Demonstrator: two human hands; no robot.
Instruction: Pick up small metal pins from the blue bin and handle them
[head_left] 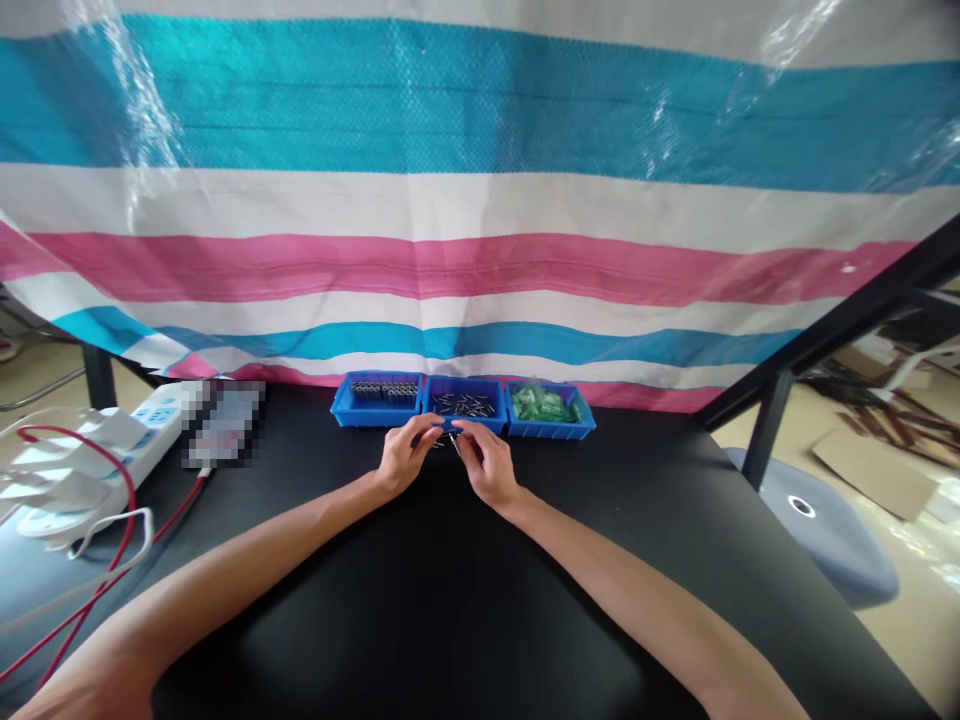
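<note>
My left hand (407, 456) and my right hand (489, 462) meet above the black table, just in front of the middle blue bin (491, 425). My right hand pinches a small shiny metal piece (453, 438), too small to name for certain. The fingers of my left hand are closed right beside it, and tiny slim metal bits show at their tips; what they grip is not clear. Loose, thin, screw-like metal parts (466, 405) lie scattered in the middle bin.
The left blue bin (339, 408) holds rows of metal cylinders (386, 388); the right one (555, 431) holds green packets (546, 404). A power strip (142, 430) with cables and a blurred phone-like object (225, 425) lie left. A striped sheet (450, 200) hangs behind. A grey stool (825, 530) stands right.
</note>
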